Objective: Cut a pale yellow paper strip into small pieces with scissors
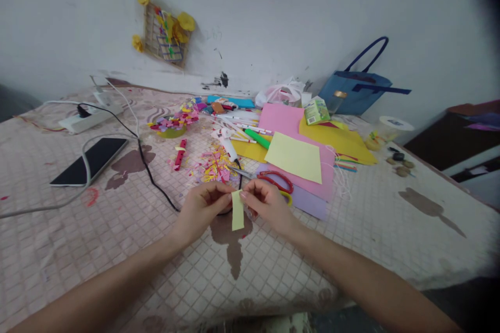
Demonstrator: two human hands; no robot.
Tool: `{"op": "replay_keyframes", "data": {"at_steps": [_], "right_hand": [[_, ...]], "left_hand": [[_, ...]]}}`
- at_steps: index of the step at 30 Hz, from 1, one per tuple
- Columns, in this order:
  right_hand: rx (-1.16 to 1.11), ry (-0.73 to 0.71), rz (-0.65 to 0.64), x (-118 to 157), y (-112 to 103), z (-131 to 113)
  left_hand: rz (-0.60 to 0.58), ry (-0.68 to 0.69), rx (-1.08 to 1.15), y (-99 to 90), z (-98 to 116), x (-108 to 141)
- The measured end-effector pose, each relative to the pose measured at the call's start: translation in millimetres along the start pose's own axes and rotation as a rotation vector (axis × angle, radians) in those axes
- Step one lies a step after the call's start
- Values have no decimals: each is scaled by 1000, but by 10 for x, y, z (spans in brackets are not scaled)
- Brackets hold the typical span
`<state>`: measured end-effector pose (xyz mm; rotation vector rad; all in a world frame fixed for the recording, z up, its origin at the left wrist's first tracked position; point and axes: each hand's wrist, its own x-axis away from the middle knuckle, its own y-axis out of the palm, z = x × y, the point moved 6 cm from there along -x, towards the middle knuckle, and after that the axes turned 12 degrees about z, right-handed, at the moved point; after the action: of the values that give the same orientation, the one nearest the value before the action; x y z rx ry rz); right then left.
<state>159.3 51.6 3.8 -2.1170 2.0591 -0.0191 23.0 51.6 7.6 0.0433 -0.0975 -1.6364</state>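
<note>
At centre, the left hand (197,213) and right hand (273,210) pinched a pale yellow strip (237,216), seemingly already cut, its lower end not yet folded.

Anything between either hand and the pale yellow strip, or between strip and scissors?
Nothing visible between the left hand or right hand and the strip; both pinch its top end. Toward the scissors' red handle, the right hand itself is in the way. The black cable shows just beyond the strip's top.
</note>
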Motion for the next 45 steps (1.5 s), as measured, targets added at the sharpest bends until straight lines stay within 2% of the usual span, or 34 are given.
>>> {"op": "replay_keyframes", "data": {"at_steps": [7,14,21,36,45], "right_hand": [[64,-52,12,12,-9,-6],[-18,-24,-10,-8,-11,3],[-61,-58,-76,-13,9,-24],[-47,-76,-79,-9,1,-42],[-4,-98,-78,0,10,-37]], "left_hand": [[5,-48,34,3,-10,-2],[16,-36,-7,-14,3,1],[-17,-32,-14,-2,2,-2],[-79,-71,22,27,0,4],[-18,-39,-40,2,-27,-18]]}}
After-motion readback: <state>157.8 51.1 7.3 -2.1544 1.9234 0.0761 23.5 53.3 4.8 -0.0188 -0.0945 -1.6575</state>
